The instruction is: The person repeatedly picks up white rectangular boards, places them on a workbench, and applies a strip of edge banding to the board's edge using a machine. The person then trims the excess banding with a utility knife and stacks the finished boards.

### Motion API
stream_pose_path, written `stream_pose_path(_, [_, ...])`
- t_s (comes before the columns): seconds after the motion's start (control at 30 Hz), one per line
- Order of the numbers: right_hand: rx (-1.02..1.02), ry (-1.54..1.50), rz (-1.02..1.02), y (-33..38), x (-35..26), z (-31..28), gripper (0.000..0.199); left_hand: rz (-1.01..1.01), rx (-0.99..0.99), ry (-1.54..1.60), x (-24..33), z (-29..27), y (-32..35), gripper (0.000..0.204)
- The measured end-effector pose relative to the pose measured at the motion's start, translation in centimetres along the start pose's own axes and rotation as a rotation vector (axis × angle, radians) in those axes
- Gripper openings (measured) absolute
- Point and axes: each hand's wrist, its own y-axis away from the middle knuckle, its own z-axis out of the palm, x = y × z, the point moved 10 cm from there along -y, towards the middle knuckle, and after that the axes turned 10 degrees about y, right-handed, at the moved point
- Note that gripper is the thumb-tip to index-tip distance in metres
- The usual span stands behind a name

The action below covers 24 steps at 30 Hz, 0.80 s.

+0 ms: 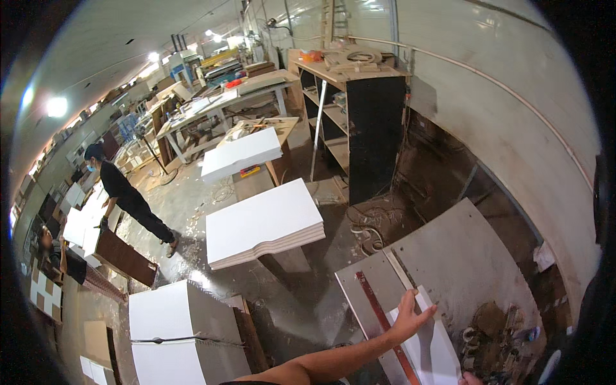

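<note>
A narrow white panel lies on a grey metal machine table, beside a red strip set along the table. My left hand is closed on the far end of the panel, its thumb and fingers over the edges. At the lower edge of the picture, a small part of my right hand shows at the panel's near end. Its fingers seem bent against the panel, and the rest is cut off. A pale metal bar runs along the table past my left hand.
Stacked white panels stand ahead, with more white panels behind. Another white stack is at lower left. A black shelf unit stands by the wall. Hoses lie on the floor. At left, two people are near panels.
</note>
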Motion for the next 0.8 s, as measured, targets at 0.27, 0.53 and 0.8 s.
stream_pose_path(0.27, [-0.131,-0.018,0.079,-3.1,-0.4,2.1,0.063,-0.008,-0.042,-0.111,0.3,-0.8,0.3,0.078])
stream_pose_path(0.53, [-0.134,-0.059,0.175,-2.1,-3.9,1.0,0.072,0.006,-0.037,-0.058,-0.1,-1.0,0.4,0.083])
stream_pose_path(0.8, [-0.093,-0.056,0.188,-1.8,-6.2,0.2,0.075,0.063,-0.066,-0.137,1.4,-1.2,0.2,0.075])
